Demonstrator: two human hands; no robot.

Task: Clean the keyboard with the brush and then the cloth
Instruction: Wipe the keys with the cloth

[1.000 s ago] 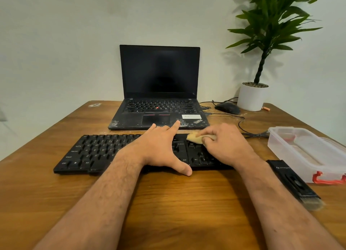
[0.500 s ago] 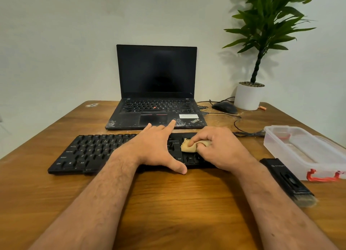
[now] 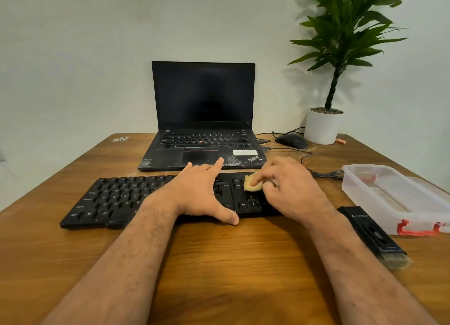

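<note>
A black keyboard lies across the wooden table in front of a laptop. My left hand rests flat on the keyboard's middle, fingers straight and spread, thumb at the front edge. My right hand grips a small tan cloth and presses it on the keys at the keyboard's right part. A black brush with pale bristles lies on the table to the right of my right forearm, bristles toward me.
An open black laptop stands behind the keyboard. A black mouse with cables and a white potted plant sit at the back right. A clear plastic box with a red latch is at the right.
The cloth under my right hand shifted toward me over the right-hand keys, then back toward the far row. My left hand stayed flat on the keyboard.
</note>
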